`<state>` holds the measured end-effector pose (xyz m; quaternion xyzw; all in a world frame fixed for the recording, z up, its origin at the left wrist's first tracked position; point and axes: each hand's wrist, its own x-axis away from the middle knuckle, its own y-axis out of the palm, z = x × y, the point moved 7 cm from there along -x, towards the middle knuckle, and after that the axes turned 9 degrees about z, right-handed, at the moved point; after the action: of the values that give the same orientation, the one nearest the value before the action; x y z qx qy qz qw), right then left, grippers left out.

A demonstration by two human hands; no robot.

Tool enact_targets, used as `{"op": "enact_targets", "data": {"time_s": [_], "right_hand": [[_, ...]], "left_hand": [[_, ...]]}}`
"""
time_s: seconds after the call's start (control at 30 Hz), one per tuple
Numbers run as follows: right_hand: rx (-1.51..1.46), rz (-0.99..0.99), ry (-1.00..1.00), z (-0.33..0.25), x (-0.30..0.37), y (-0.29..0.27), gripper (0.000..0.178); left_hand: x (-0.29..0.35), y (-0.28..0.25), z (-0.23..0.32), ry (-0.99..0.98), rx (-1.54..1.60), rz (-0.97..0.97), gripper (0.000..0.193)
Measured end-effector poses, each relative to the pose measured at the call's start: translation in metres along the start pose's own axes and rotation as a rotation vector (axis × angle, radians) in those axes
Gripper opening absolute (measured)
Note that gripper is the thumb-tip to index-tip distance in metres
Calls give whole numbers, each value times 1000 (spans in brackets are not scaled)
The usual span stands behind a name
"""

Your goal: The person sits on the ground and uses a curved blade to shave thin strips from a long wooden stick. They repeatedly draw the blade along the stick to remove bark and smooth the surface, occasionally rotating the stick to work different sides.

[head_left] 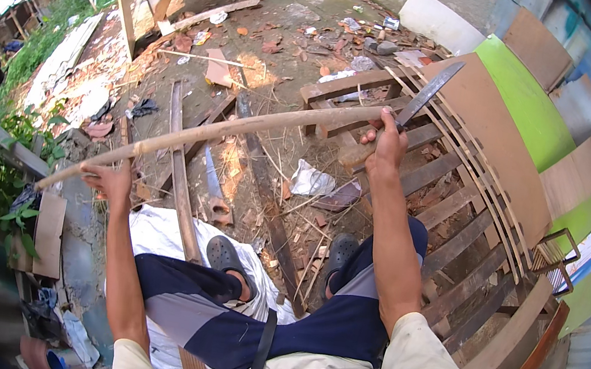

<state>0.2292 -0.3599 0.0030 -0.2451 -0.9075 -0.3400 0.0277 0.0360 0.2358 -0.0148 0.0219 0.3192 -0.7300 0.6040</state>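
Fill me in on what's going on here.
A person has a long wooden pole slanting across in front of them. The left hand is at the pole near its lower-left end. The right hand, at the opposite end, grips a large knife, its blade pointing up and right. Whether the blade touches the pole is unclear. A slatted wooden frame lies to the right, and a white sheet is spread near the feet.

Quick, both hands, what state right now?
Left hand: against the wooden pole; how firmly it grips cannot be told.
Right hand: closed, holding the long knife, beside the pole's end.
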Motion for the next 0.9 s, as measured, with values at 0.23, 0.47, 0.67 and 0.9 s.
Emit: {"op": "enact_targets", "data": {"time_s": [0.23, 0.47, 0.67, 0.9], "right_hand": [[47, 94, 402, 151, 31, -40, 15], [906, -114, 472, 298, 59, -164, 29], [1500, -269, 280, 329, 89, -264, 41], [1434, -425, 163, 350, 95, -256, 47]], "left_hand": [[64, 15, 28, -835, 1592, -7, 70], [108, -24, 50, -593, 1171, 197, 44], [147, 15, 50, -372, 1015, 205, 44], [158, 48, 53, -224, 986, 118, 46]]}}
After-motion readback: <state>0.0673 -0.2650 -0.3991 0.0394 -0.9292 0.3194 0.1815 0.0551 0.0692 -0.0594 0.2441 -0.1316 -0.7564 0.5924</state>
